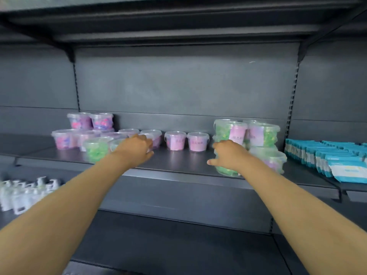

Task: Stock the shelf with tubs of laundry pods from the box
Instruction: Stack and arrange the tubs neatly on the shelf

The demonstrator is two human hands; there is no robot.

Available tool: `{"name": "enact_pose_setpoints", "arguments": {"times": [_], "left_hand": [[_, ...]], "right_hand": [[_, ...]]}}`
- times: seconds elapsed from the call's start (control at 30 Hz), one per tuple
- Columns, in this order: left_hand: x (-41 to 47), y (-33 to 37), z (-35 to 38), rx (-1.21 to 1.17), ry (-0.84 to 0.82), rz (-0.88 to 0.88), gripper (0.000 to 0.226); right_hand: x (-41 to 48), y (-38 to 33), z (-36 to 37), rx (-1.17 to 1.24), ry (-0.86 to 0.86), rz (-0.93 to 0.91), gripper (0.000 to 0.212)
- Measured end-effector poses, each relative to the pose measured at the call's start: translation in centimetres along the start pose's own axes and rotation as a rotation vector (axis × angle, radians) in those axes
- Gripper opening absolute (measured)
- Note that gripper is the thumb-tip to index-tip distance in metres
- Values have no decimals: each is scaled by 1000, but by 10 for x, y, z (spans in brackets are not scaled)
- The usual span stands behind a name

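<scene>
**Both hands at the tubs on the grey shelf**

You had both bare arms stretched out to the dark grey shelf [178, 165], where the tubs of laundry pods stood in three groups.

Your left hand [137, 145] was at the right end of the left group. Its fingers were against a pink tub [155, 137] and its thumb sat low, near the shelf surface. The picture was smeared there, so I cannot tell whether you gripped that tub or only touched it. Left of that hand a green tub [96, 148] stood at the front, with more pink tubs [63, 138] beside and behind it. A stacked pair [80, 121] sat on top at the back.

In the middle, a pair of pink-labelled tubs [175, 140] stood side by side, apart from both hands.

Your right hand [228, 153] lay against the lower green tub [226, 170] near the shelf's front edge, with the thumb pointing out to the left. The fingers were hidden behind the hand, so I cannot tell whether you were grasping the tub. Just behind it rose a stack of green tubs [262, 133] with pink labels. To its right stood a low tub of purple pods [275, 161].

Further right, blue-and-white packets [341, 165] lay in rows on the neighbouring bay. White pump bottles [23, 193] stood on a lower level at the far left.
</scene>
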State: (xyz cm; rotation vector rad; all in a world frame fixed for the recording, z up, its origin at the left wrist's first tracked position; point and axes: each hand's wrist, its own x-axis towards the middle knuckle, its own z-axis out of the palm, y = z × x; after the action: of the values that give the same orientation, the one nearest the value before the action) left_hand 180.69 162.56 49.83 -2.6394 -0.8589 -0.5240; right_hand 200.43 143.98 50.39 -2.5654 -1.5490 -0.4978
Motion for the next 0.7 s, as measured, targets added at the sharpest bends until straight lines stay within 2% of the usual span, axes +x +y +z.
{"name": "enact_pose_setpoints", "arguments": {"times": [0.07,0.23,0.37,0.47,0.6,0.7], "left_hand": [[-14,-31,-2,-12,-17,-54,36],[-39,-111,-3,-28,-69,-180,39],[-43,-174,11,-35,-74,-210,41],[-38,-215,28,-73,-81,-203,42],[-21,-255,52,-114,-88,-147,43],[-1,-277,71,-221,-48,-99,46]], "right_hand": [[16,-30,3,32,-2,-52,41],[50,-110,9,92,-20,-97,48],[81,-164,20,182,35,-89,35],[103,-198,30,209,34,-61,53],[129,-229,44,243,42,-1,51],[149,-252,55,276,59,47,66]]}}
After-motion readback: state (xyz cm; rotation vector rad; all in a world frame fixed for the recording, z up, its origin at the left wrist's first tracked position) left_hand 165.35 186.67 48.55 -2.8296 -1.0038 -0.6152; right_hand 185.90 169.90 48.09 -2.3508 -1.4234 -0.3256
